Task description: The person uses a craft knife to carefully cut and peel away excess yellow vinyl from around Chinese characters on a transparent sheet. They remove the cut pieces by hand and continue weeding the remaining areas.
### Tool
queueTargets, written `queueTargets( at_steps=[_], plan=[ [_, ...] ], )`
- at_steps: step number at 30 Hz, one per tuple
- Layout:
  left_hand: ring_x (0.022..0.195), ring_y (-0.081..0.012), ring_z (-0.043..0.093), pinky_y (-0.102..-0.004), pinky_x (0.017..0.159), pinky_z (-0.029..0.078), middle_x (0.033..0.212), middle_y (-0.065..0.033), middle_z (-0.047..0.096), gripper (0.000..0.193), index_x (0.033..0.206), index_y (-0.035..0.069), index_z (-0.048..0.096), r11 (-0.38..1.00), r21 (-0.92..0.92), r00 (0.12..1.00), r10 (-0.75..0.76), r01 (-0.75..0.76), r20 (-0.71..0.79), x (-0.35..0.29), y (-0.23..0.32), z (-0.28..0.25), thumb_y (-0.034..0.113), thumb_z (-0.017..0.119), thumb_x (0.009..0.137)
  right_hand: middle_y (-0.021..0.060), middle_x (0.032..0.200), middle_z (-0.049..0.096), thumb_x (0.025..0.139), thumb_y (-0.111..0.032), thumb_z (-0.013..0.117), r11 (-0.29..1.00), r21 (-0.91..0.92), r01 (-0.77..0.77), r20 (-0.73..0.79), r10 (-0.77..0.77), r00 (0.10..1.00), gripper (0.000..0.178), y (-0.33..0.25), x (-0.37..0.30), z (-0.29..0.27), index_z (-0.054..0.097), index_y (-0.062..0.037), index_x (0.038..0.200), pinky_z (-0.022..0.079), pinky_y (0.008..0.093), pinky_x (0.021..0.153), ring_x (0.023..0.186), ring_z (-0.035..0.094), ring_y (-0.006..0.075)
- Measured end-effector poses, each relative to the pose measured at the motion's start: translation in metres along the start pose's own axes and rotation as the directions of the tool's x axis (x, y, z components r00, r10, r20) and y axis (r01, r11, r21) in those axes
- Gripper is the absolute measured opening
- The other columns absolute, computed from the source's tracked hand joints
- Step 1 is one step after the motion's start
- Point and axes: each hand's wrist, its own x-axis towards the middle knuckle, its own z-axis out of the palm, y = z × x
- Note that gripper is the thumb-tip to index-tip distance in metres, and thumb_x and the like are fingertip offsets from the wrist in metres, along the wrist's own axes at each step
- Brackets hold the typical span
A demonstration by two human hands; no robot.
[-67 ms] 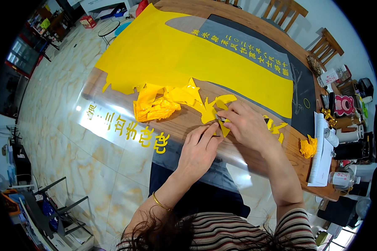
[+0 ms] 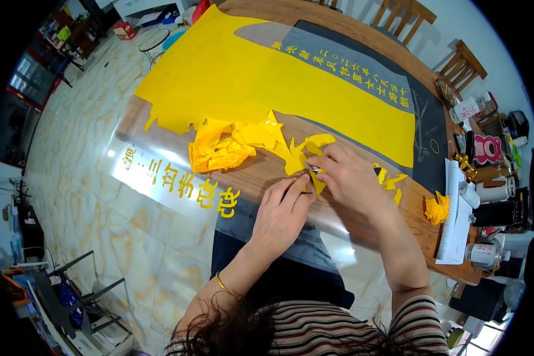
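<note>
My right hand (image 2: pixel 349 180) is closed around a small metal tool (image 2: pixel 313 168), mostly hidden by its fingers. The tool's exposed end is at a peeled strip of yellow vinyl film (image 2: pixel 296 160). Just to the left, my left hand (image 2: pixel 282 207) rests with fingers stretched out on clear film at the table's near edge. Yellow cut-out characters (image 2: pixel 187 187) run along this clear film, which hangs past the edge. Crumpled yellow film (image 2: pixel 222 155) lies left of my hands, joined to the peeled strip. More yellow scraps (image 2: pixel 390 181) lie beyond my right wrist.
A large yellow sheet (image 2: pixel 249 83) covers much of the wooden table (image 2: pixel 133 127), partly over a dark mat (image 2: pixel 430 130). A crumpled yellow ball (image 2: pixel 436 209), white papers (image 2: pixel 452 219) and a clear bottle (image 2: pixel 483 254) sit at the right. Wooden chairs (image 2: pixel 464 64) stand behind.
</note>
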Motion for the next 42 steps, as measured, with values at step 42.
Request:
queueTargets(
  at_steps=[42],
  plan=[
    [0.122, -0.0297, 0.057, -0.0435, 0.103, 0.048, 0.131, -0.0113, 0.063, 0.023, 0.102, 0.003, 0.067, 1.000, -0.015, 0.998, -0.019, 0.018, -0.065, -0.002, 0.000, 0.006, 0.001, 0.068, 0.079, 0.0124, 0.112, 0.065, 0.092, -0.021, 0.072, 0.997, -0.011, 0.082, 0.219, -0.077, 0.973, 0.041, 0.006, 0.016, -0.014, 0.065, -0.0131, 0.132, 0.055, 0.0412, 0.087, 0.106, 0.065, 0.0316]
  ],
)
